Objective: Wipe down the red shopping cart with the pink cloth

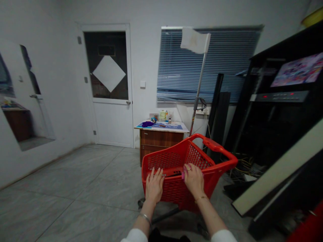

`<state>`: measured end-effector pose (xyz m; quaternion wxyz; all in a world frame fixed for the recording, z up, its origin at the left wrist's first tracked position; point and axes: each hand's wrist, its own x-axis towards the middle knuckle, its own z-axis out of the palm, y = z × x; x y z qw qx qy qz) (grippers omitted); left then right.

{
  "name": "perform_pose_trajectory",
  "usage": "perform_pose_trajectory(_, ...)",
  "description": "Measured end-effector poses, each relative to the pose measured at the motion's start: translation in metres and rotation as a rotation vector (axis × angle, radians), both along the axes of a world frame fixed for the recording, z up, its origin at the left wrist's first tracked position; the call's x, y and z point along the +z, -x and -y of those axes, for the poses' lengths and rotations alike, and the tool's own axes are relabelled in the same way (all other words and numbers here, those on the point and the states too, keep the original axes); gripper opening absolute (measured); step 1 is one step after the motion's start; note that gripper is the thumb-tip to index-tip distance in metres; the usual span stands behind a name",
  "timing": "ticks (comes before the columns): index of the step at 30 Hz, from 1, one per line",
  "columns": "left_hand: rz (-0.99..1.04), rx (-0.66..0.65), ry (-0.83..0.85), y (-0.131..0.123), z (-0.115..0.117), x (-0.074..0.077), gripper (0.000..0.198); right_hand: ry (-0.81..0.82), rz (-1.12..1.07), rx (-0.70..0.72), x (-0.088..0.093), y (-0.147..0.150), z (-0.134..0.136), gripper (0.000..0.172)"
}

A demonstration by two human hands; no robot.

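Observation:
A red plastic shopping cart [166,193] with perforated basket walls stands in front of me, its handle toward the right. My left hand [154,185] is at the near rim of the basket, fingers stretched out and slightly apart, holding nothing. Farther right, my right hand [193,178] is closed over the same rim. Bits of pink show at its fingers; whether they belong to a small soft item in the fist is unclear. Inside the basket, the bottom is mostly hidden by the near wall, though a dark strip shows there.
Behind the cart is a wooden cabinet [161,138] with a purple cloth [147,124] and small bottles on top. A pole with a white flag [194,41] rises beside it. Dark panels, cables and a leaning pale board [277,171] crowd the right. Grey tile floor [83,188] extends left toward a white door [113,122].

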<state>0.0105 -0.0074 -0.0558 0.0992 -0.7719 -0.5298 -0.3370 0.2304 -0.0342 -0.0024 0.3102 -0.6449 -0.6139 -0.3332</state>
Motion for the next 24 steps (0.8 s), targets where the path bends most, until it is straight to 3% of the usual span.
perform_pose_trajectory(4,0.015,0.006,-0.012,-0.002,0.000,-0.001,0.042,-0.066,0.023,-0.189,0.037,-0.099,0.003,0.030)
perform_pose_trajectory(7,0.025,0.008,-0.023,-0.004,0.001,-0.002,0.042,-0.143,0.006,-0.254,0.044,-0.126,0.001,0.031)
perform_pose_trajectory(10,0.028,0.012,-0.024,-0.005,0.001,-0.002,0.042,-0.181,-0.003,-0.237,0.027,-0.097,0.000,0.031)
perform_pose_trajectory(15,0.020,0.024,-0.016,-0.004,0.001,-0.003,0.042,-0.099,-0.035,-0.037,-0.024,0.023,-0.001,0.032)
perform_pose_trajectory(18,0.007,0.015,-0.031,-0.003,0.001,-0.005,0.043,-0.062,-0.069,0.051,-0.040,0.076,-0.001,0.034)
perform_pose_trajectory(21,-0.004,0.009,-0.036,-0.001,0.000,-0.006,0.043,-0.008,-0.050,0.119,-0.036,0.079,0.001,0.033)
perform_pose_trajectory(24,-0.004,0.003,-0.040,0.000,-0.001,-0.006,0.043,0.025,0.005,0.097,-0.015,0.032,0.003,0.031)
